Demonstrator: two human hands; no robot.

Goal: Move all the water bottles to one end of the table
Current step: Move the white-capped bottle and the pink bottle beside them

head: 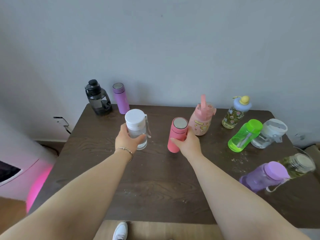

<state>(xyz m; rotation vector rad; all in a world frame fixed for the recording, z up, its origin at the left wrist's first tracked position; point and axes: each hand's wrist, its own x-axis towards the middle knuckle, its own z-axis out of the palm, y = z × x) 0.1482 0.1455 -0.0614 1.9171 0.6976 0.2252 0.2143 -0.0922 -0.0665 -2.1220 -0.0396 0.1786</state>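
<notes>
Standing upright, clear bottle (136, 129) and pink flask (177, 135) fill each grip.

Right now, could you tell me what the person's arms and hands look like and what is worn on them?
Both forearms are bare, with no sleeves in view. The left hand has a thin metal bangle at the wrist. The right hand wears nothing visible.

A dark wood-grain table (97, 163) stands against a plain grey-blue wall (155, 40), its top scuffed with pale specks. The floor (155, 229) below is light wood. To the left, a white rounded unit (15, 144) catches a pink glow (39, 184) near its base.
</notes>
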